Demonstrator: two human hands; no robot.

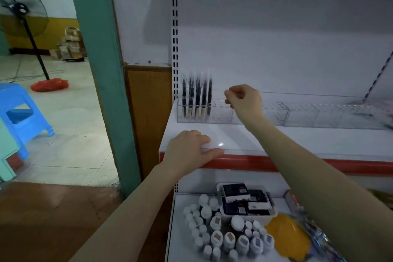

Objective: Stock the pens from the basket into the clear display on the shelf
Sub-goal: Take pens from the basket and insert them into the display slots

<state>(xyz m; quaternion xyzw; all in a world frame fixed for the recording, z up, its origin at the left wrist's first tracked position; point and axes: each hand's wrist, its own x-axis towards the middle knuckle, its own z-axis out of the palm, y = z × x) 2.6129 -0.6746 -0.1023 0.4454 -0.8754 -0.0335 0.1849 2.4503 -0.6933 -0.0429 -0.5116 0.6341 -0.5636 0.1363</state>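
Several black pens stand upright in the left end of the clear display, which runs along the back of the white shelf. My right hand hovers just right of those pens, above the display, fingers curled with thumb and forefinger together and nothing visible in them. My left hand rests on the shelf's front left corner, fingers flat on top and thumb along the red edge strip. On the lower shelf sits a white basket holding dark boxes.
Many small white bottles and a yellow packet crowd the lower shelf beside the basket. More clear display sections extend rightwards. A teal pillar, a blue stool and a standing fan are to the left.
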